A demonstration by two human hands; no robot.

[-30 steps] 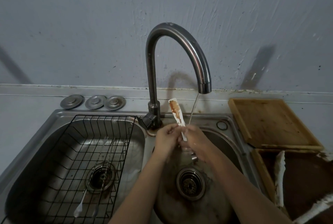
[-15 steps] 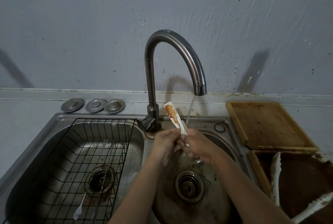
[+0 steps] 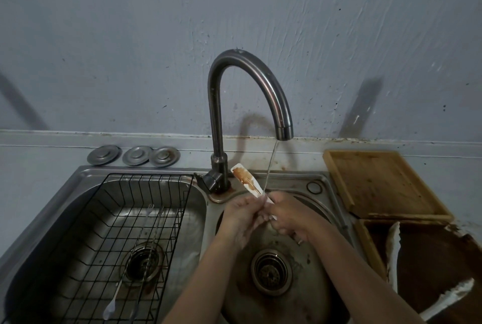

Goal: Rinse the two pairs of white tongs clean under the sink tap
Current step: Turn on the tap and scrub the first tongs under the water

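Left hand (image 3: 238, 215): closed around the lower part of the white plastic tongs smeared with brown sauce (image 3: 247, 180), over the right basin.
Right hand (image 3: 285, 215): touching the left hand, fingers wrapped round the same tongs just beside the left fingers.
Held tongs: the stained end sticks up and away from both hands, tilted toward the tap base; the lower end is hidden in the hands.
Curved grey metal tap (image 3: 250, 94): arches above the hands; its thin stream of water (image 3: 271, 164) lands where the tongs meet the hands.
Second white tongs (image 3: 392, 250): well right of the right hand, lying in the dark brown wooden tray (image 3: 438, 266) on the tabletop; sauce-marked.
Steel double sink (image 3: 320, 180): round drain (image 3: 271, 270) directly below the hands.
Black wire rack (image 3: 112, 240): in the basin left of the left hand, holding long thin metal utensils (image 3: 142, 243).
Light wooden board (image 3: 383, 183): beyond the right hand, behind the tray.
Three round metal lids (image 3: 134, 155): far left of the hands, by the wall.
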